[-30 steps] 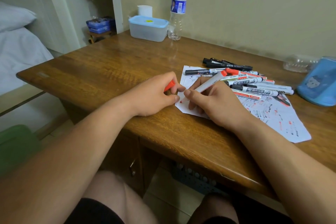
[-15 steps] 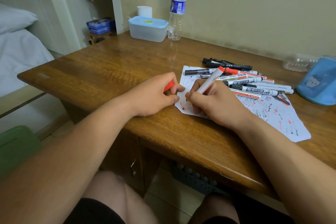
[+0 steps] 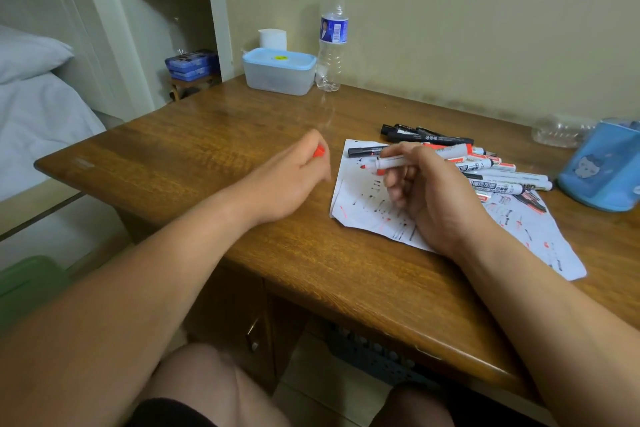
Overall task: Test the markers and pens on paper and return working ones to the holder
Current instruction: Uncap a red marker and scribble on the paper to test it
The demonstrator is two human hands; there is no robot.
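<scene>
A white marker (image 3: 424, 157) is pinched level in the right hand (image 3: 426, 194) above the paper (image 3: 363, 215); a red cap (image 3: 319, 151) is gripped in the curled left hand (image 3: 294, 180).

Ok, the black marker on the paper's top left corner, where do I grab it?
Pinch the black marker near its left end, from above and from the left: it lies flat, that end free, while the right hand covers the other end.
</scene>
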